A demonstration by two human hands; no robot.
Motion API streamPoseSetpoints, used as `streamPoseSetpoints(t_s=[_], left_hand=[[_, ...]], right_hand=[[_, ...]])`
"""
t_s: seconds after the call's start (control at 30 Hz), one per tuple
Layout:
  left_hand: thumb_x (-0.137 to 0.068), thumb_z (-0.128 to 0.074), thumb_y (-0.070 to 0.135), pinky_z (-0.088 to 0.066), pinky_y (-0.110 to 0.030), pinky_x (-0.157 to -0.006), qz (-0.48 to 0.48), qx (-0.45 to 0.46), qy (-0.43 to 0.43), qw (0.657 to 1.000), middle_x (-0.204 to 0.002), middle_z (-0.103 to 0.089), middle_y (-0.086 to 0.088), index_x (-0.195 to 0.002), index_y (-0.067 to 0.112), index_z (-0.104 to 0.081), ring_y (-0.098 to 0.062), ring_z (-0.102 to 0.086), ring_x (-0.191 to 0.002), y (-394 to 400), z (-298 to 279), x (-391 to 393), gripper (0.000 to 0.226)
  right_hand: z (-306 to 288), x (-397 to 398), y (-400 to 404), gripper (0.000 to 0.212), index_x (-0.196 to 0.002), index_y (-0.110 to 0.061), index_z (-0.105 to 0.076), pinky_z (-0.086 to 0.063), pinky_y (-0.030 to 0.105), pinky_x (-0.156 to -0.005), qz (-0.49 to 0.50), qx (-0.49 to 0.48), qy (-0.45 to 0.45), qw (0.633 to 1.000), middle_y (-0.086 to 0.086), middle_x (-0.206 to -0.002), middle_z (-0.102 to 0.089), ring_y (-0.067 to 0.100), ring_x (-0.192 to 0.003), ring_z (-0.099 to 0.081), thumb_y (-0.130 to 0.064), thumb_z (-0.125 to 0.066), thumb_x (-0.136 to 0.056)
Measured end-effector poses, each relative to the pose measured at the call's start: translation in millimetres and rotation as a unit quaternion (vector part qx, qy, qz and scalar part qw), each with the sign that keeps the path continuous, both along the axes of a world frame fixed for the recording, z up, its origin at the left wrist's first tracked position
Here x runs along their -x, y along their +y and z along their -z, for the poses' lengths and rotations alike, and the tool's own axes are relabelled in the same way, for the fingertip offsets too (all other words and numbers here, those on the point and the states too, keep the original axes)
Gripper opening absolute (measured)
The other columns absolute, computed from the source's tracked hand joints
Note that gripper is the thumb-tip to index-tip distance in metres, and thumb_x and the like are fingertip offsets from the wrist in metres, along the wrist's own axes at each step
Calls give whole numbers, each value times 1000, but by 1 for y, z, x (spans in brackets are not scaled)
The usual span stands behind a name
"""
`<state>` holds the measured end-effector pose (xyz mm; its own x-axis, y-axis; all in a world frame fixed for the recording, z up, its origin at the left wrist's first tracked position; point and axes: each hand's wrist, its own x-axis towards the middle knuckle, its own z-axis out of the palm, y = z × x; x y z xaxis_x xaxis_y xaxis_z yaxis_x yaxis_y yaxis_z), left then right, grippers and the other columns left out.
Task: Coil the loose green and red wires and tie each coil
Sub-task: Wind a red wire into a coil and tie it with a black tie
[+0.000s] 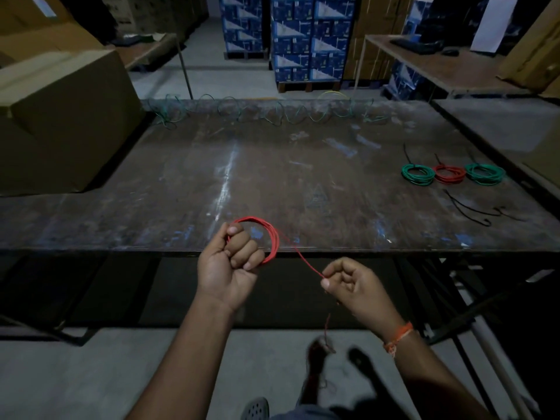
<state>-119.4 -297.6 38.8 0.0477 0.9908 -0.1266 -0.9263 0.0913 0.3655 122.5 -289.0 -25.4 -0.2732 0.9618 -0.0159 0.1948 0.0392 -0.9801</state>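
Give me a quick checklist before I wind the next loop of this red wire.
1. Left hand grips the red coil firmly: ok.
2. Right hand pinches the red wire tail: ok.
3. Tail runs untangled from coil to right hand: ok.
4. Length of wire left below the right hand: cannot tell, it is blurred.
5. Black ties lie on the table for tying off: ok.
6. Loose green wire along the far edge coiled: not ok.

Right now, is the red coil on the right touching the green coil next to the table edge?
Touching. In the head view the finished red coil and the rightmost green coil lie side by side with their rims meeting and no table surface visible between them.
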Motion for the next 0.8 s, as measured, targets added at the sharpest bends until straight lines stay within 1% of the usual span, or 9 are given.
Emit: streamPoseSetpoints(t_s=[0.07,0.13,0.23,0.3,0.43,0.57,0.63,0.73,0.8], left_hand=[[-106,-31,27,-21,-20,-40,-37,6,-1,999,-47,-26,9,-74,20,-49,-8,-14,-39,-1,3,6,37],[-106,-31,25,-22,-19,-40,-62,9,8,998,-48,-27,9,-77,20,-47,-6,-23,-36,-1,7,9,34],[-103,-36,25,-24,-19,-41,-89,9,62,994,-48,-28,10,-80,20,-47,-4,-26,-36,-2,9,6,26],[-99,-41,27,-25,-19,-42,-106,2,129,986,-49,-30,11,-81,19,-47,-2,-27,-38,-1,10,-1,20],[-108,-33,24,-30,-24,-48,-133,-19,301,944,-56,-37,2,-83,14,-47,-11,-33,-47,-4,14,-18,30],[-109,-37,25,-43,-24,-45,-100,-49,448,887,-60,-49,-13,-88,-7,-50,-17,-46,-49,-10,18,-32,40],[-109,-38,26,-36,-22,-42,-71,-76,466,878,-56,-47,-6,-82,-1,-51,-14,-42,-46,-14,17,-36,40],[-109,-36,22,-26,-20,-44,-46,-84,445,890,-56,-41,5,-82,10,-52,-7,-33,-47,-15,13,-38,33],[-104,-36,33,-24,-23,-46,-44,-100,451,886,-55,-39,5,-78,11,-52,-10,-31,-48,-14,12,-35,38]], right_hand=[[7,-10,-4,16,-87,-20,-69,-48,26,-67,2,-48,-59,997,-5,-74,-65,11,-68,-58,-5,-74,-89],[7,-16,-7,20,-88,-26,-72,-53,27,-76,4,-118,-111,987,-10,-84,-70,6,-81,-67,-7,-75,-88],[-7,-12,-12,18,-95,-26,-76,-52,25,-75,-27,-210,-141,967,-13,-89,-67,11,-88,-67,-8,-74,-90],[-20,-3,-14,12,-97,-21,-77,-52,28,-73,-59,-269,-142,951,-11,-90,-65,12,-86,-65,-12,-71,-92],[-51,23,-17,11,-101,-18,-77,-50,33,-72,-89,-361,-129,919,-4,-90,-62,14,-85,-62,-21,-69,-94],[-76,42,-9,14,-104,-12,-78,-48,30,-71,-94,-417,-117,897,2,-86,-61,17,-80,-59,-20,-70,-94],[-86,48,-2,14,-105,-9,-77,-49,32,-72,-97,-428,-118,891,5,-87,-62,19,-81,-60,-15,-72,-93],[-96,51,6,16,-107,-8,-75,-50,31,-75,-105,-420,-119,894,5,-90,-64,18,-84,-61,-9,-72,-91],[-101,51,11,18,-107,-9,-75,-50,28,-77,-107,-407,-113,900,4,-92,-65,15,-87,-62,-5,-72,-90]])
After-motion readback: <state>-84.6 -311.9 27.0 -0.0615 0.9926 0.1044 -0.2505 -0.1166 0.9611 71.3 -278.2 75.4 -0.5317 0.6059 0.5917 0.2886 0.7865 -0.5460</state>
